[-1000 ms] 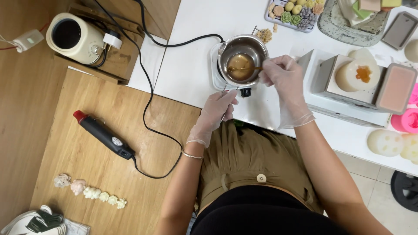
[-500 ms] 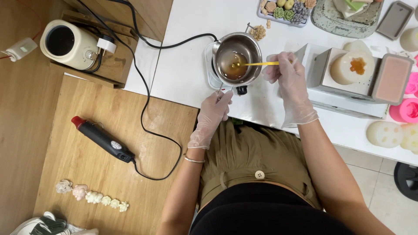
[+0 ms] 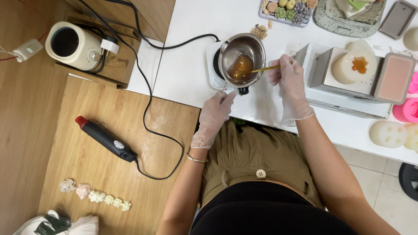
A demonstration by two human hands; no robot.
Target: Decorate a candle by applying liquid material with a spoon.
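You have one view only, from the camera on your head, so no second view shares any of the scene. It looks almost straight down over your chest and lap, with your body filling the lower middle of the frame. The white table [image 3: 187,52] runs across the top and right, the wooden surface [image 3: 109,174] lies to the left. Your left hand [image 3: 214,117] and right hand [image 3: 289,87] sit near the centre, fairly close to the lens
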